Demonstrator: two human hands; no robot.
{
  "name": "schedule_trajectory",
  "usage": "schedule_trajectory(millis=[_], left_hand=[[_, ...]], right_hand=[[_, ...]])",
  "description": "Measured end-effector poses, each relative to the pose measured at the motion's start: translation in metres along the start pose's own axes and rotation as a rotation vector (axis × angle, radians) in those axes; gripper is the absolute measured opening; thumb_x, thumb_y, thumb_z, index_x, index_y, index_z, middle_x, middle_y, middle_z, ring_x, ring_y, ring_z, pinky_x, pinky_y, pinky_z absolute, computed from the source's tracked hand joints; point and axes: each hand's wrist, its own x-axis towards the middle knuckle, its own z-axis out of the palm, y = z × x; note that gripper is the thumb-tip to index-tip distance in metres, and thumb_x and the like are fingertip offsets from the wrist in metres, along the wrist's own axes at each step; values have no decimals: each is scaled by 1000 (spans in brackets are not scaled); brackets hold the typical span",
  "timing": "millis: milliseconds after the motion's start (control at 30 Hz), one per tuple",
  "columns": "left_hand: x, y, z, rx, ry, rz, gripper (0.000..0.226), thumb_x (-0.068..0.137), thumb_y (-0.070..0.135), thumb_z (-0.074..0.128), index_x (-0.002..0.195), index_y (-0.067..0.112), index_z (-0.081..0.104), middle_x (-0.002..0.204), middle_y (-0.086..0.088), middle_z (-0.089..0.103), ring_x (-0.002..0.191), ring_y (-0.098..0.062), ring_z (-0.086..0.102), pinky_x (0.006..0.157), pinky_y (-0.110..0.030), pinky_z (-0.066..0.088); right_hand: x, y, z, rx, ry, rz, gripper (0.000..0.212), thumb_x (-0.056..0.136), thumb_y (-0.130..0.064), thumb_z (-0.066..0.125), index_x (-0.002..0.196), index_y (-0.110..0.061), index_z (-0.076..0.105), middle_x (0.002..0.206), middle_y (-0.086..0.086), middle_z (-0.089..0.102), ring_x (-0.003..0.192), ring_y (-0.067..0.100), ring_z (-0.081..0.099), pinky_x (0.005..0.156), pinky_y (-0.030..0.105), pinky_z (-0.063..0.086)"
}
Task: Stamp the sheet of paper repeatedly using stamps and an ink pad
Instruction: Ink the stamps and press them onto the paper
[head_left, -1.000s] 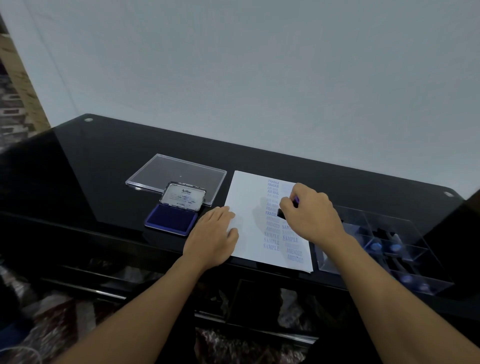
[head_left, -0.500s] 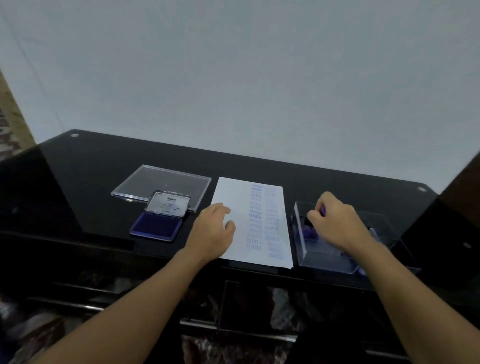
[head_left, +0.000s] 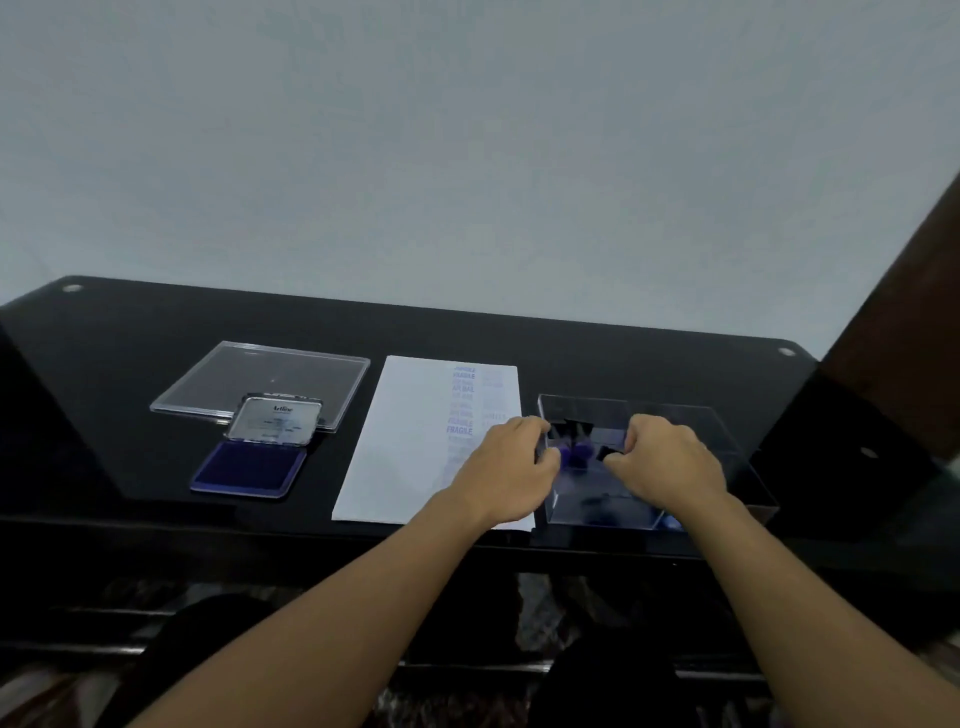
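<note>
Right of the white stamped paper sheet (head_left: 415, 441), inside the clear plastic box (head_left: 691, 422), purple-handled stamps (head_left: 575, 453) stand between our left hand (head_left: 506, 470), gripping its wall, and our right hand (head_left: 670, 462), fingers (head_left: 641, 428) curled, hold unclear.

Here's the desk (head_left: 130, 364), glossy black glass, a round metal stud (head_left: 72, 287) showing at each far corner. Left of centre a flat clear lid (head_left: 260, 379) lies toward the far edge, and right against its near side sits the ink pad (head_left: 249, 465), open, its blue pad facing up and its hinged cover tipped back over the lid's rim. At centre the sheet of paper (head_left: 410, 441) lies flat, blue stamped words down its right half, its near end almost at the desk's near edge. Just beside it on the right stands a clear box (head_left: 675, 421), close to the near edge.
</note>
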Motion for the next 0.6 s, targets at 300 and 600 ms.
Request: schedule_trajectory(millis=[300, 600], left_hand=[[6, -6, 15, 20, 26, 4, 41, 99, 29, 46, 139, 19, 45, 143, 2, 49, 130, -17, 42, 104, -29, 35], [16, -7, 21, -21, 50, -22, 39, 101, 27, 38, 140, 19, 43, 144, 3, 48, 131, -16, 42, 103, -30, 36]], right_hand=[[8, -1, 15, -194, -8, -46, 23, 88, -30, 63, 94, -15, 47, 99, 8, 62, 98, 30, 63, 95, 43, 46], [12, 1, 7, -96, 37, -108, 11, 92, -23, 51, 87, -13, 49, 75, 1, 50, 75, 27, 53, 65, 35, 41]])
